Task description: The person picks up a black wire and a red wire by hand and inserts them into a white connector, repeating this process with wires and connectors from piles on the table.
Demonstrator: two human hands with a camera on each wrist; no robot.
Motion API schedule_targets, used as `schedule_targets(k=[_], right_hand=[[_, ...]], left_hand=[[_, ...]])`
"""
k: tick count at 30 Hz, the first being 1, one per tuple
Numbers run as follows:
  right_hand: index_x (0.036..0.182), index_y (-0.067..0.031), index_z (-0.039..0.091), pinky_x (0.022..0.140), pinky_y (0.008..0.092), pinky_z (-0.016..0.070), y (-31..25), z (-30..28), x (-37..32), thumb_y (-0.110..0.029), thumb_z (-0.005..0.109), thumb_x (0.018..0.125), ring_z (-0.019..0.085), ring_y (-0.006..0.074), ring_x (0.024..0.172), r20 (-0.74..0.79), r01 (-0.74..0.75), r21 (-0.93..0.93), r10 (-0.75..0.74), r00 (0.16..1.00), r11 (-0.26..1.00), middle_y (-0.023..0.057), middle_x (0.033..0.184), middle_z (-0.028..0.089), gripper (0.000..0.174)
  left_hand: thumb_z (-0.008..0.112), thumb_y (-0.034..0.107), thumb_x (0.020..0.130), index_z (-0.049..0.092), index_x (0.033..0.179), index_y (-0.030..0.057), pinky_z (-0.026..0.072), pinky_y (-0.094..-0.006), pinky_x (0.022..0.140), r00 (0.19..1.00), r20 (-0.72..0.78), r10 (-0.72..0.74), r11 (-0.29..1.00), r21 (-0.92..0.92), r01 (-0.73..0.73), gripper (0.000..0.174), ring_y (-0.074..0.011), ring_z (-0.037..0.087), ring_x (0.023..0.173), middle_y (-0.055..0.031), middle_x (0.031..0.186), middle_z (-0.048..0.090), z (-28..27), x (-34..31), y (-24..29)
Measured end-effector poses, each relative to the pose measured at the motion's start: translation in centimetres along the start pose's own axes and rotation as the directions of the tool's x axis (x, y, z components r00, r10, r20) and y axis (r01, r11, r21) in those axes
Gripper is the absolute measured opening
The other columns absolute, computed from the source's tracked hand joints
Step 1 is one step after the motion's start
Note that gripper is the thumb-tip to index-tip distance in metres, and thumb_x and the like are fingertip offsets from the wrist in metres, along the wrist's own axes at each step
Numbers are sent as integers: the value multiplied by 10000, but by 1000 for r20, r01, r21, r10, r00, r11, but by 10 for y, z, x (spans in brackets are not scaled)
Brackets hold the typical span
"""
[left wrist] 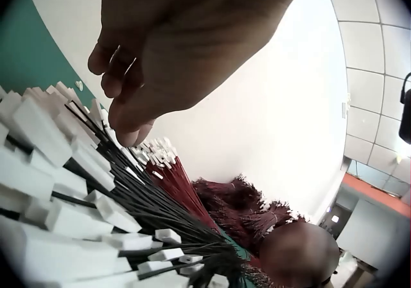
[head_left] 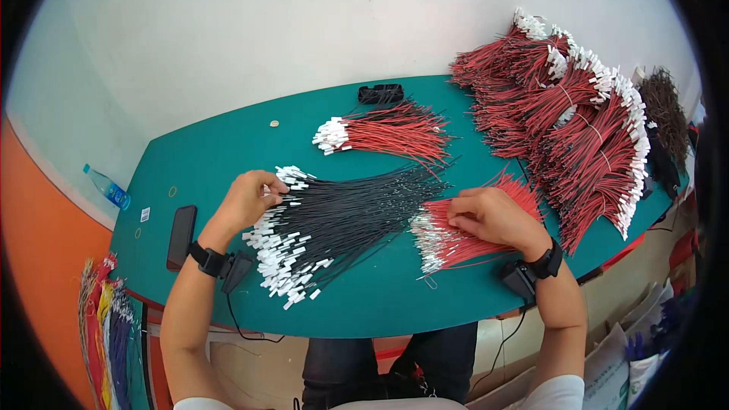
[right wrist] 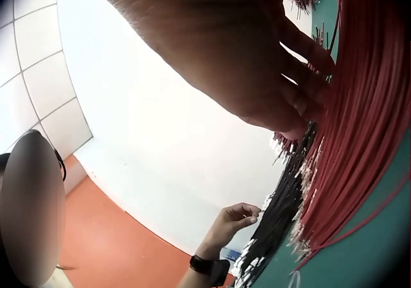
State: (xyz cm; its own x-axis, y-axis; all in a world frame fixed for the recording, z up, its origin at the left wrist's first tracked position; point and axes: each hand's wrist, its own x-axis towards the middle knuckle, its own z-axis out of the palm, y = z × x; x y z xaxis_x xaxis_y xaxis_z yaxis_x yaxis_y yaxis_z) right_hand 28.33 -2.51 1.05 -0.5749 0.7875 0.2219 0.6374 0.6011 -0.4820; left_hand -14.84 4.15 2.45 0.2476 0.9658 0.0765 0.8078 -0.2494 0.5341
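On the left, my left hand (head_left: pixel 249 199) is bent over the white connectors (head_left: pixel 287 264) at the ends of a fanned bundle of black wires (head_left: pixel 349 205). Its thumb and fingertips come close together right at the upper connectors; I cannot tell whether they pinch one. My right hand (head_left: pixel 492 216) lies over a bundle of red wires (head_left: pixel 524 196) with pale bare-looking ends (head_left: pixel 431 239). Its fingers curl down onto red wires (right wrist: pixel 369 115) near those ends in the right wrist view, the fingertips partly hidden.
Behind the black wires lies a red-and-black bundle (head_left: pixel 395 133) with white connectors, beside a small black object (head_left: pixel 380 93). Large tied bundles (head_left: pixel 562 121) are heaped at the right. A phone (head_left: pixel 181 237) lies at the left of the green table (head_left: pixel 364 315); a bottle (head_left: pixel 108 187) is beyond the edge.
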Motion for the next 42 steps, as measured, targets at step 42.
schedule_targets(k=[42], right_hand=[[949, -12, 698, 534, 243, 418, -40, 23, 9, -47, 720, 908, 542, 69, 608, -354, 92, 427, 73, 932, 900, 23, 722, 609, 59]], left_hand=[[739, 1, 887, 706, 1056, -36, 547, -246, 830, 975, 159, 157, 475, -878, 66, 177, -115, 681, 879, -88, 982, 736, 82, -6, 116]])
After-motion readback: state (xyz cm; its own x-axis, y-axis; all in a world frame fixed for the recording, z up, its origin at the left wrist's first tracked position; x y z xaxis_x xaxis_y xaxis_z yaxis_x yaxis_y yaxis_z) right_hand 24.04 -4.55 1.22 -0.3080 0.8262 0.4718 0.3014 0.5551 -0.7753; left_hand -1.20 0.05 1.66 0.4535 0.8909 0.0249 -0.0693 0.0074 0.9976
